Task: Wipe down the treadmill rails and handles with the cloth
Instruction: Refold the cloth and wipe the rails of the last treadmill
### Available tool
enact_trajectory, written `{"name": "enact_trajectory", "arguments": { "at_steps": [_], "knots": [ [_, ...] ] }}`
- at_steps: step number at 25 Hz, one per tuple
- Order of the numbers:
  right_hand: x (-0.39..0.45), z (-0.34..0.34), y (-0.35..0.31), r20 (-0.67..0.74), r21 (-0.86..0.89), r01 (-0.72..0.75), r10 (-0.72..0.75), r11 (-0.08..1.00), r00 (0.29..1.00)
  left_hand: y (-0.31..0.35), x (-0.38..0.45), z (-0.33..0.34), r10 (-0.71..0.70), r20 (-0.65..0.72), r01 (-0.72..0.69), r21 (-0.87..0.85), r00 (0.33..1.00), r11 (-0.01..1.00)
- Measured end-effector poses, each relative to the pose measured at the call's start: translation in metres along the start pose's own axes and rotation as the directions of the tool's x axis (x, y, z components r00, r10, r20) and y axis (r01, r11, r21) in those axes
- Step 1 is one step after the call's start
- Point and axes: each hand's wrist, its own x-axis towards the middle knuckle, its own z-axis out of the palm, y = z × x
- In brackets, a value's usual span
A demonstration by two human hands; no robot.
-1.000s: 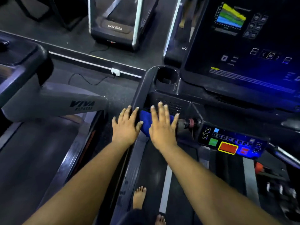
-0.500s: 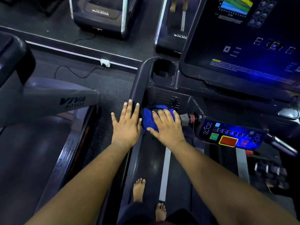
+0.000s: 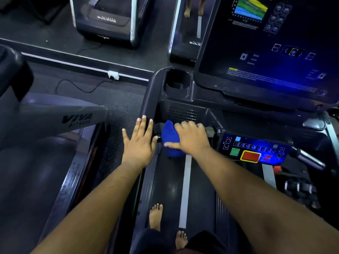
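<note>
Right hand [image 3: 190,139] now curled round blue cloth [image 3: 169,139] on handle, left hand [image 3: 140,143] flat, fingers spread on rail [image 3: 149,99].

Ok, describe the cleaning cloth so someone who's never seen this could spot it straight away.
Find the treadmill console with its glowing screen. Below its cup holder, the right hand grips the cloth around the front handlebar. It is the only bright blue fabric among dark plastic.

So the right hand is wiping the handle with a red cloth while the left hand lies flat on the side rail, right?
Nearly. The cloth is blue, not red, as the head view shows. The right hand does grip it on the handle, and the left hand lies flat on the side rail.
</note>
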Motion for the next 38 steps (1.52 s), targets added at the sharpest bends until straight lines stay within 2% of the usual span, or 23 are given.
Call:
{"name": "enact_trajectory", "arguments": {
  "at_steps": [2,3,6,8,10,12,13,14,16,17,19,22,24,25,26,28,30,31,33,34,35,36,38],
  "knots": [
    [0.026,-0.015,0.010,0.170,0.130,-0.046,0.024,0.990,0.985,0.000,0.001,0.002,-0.007,-0.005,0.007,-0.008,1.000,1.000],
    [0.023,-0.014,0.010,0.162,0.153,-0.039,0.014,0.987,0.987,0.001,-0.002,0.002,-0.007,-0.006,0.007,-0.005,1.000,1.000],
    [-0.022,0.011,0.006,-0.069,-0.076,-0.012,0.007,0.997,0.998,0.003,-0.005,0.000,-0.010,-0.019,0.011,0.012,1.000,1.000],
    [-0.027,0.014,0.010,0.001,-0.130,0.005,-0.005,0.992,1.000,0.004,-0.002,-0.001,0.000,-0.013,0.000,0.019,1.000,1.000],
    [0.003,-0.012,0.018,0.174,0.024,0.026,-0.030,0.999,0.984,0.003,0.001,-0.001,0.009,-0.013,-0.009,0.036,1.000,0.999],
    [0.033,-0.033,0.030,0.414,0.302,-0.083,-0.052,0.950,0.909,0.003,0.000,-0.002,0.026,-0.028,-0.025,0.043,0.999,0.999],
    [0.035,-0.032,0.033,0.418,0.383,-0.097,-0.079,0.919,0.905,0.005,-0.004,-0.003,0.045,-0.044,-0.043,0.061,0.998,0.997],
    [0.027,-0.030,0.033,0.353,0.408,-0.071,-0.086,0.910,0.932,0.006,-0.007,-0.005,0.061,-0.063,-0.056,0.074,0.996,0.996],
    [-0.006,-0.017,0.025,0.060,0.323,0.039,-0.061,0.945,0.996,0.011,-0.011,-0.011,0.061,-0.074,-0.059,0.020,0.995,0.998],
    [-0.029,-0.010,0.025,-0.098,0.267,0.088,-0.063,0.960,0.993,0.021,-0.010,-0.016,0.068,-0.087,-0.073,-0.051,0.994,0.996],
    [-0.065,-0.006,0.031,-0.300,0.250,0.133,-0.054,0.959,0.952,0.047,-0.007,-0.029,0.121,-0.077,-0.136,-0.221,0.990,0.966],
    [-0.115,-0.010,0.064,-0.381,0.283,0.061,0.054,0.957,0.923,0.116,-0.011,-0.029,0.276,0.063,-0.214,-0.476,0.959,0.853],
    [-0.145,-0.005,0.088,-0.385,0.301,-0.011,0.132,0.954,0.914,0.162,-0.016,-0.022,0.293,0.238,-0.019,-0.746,0.926,0.666],
    [-0.161,-0.002,0.102,-0.385,0.322,-0.048,0.177,0.946,0.906,0.185,-0.017,-0.016,0.305,0.315,0.079,-0.800,0.899,0.595],
    [-0.175,0.002,0.118,-0.378,0.345,-0.075,0.212,0.936,0.901,0.206,-0.017,-0.009,0.330,0.346,0.118,-0.826,0.878,0.551],
    [-0.205,0.014,0.158,-0.312,0.382,-0.132,0.262,0.915,0.914,0.254,-0.016,0.003,0.369,0.334,0.095,-0.839,0.867,0.536],
    [-0.232,0.030,0.196,-0.230,0.533,-0.175,0.341,0.828,0.912,0.301,-0.013,0.014,0.387,0.334,0.109,-0.859,0.859,0.500],
    [-0.244,0.036,0.213,-0.196,0.668,-0.181,0.406,0.721,0.893,0.323,-0.012,0.018,0.412,0.343,0.122,-0.871,0.844,0.475],
    [-0.261,0.047,0.240,-0.076,0.928,-0.135,0.529,0.348,0.845,0.360,-0.010,0.029,0.478,0.362,0.123,-0.879,0.800,0.461],
    [-0.266,0.052,0.253,-0.001,0.981,-0.106,0.556,0.160,0.831,0.377,-0.007,0.035,0.504,0.368,0.116,-0.879,0.782,0.463],
    [-0.270,0.057,0.266,0.057,0.996,-0.088,0.565,0.028,0.823,0.395,-0.004,0.041,0.515,0.370,0.112,-0.879,0.773,0.464],
    [-0.273,0.064,0.282,0.088,0.996,-0.087,0.600,-0.030,0.795,0.416,0.000,0.047,0.511,0.367,0.106,-0.877,0.777,0.469],
    [-0.274,0.069,0.314,0.077,0.994,-0.108,0.718,-0.002,0.692,0.448,0.008,0.059,0.515,0.289,0.007,-0.877,0.807,0.481]
  ]
}}
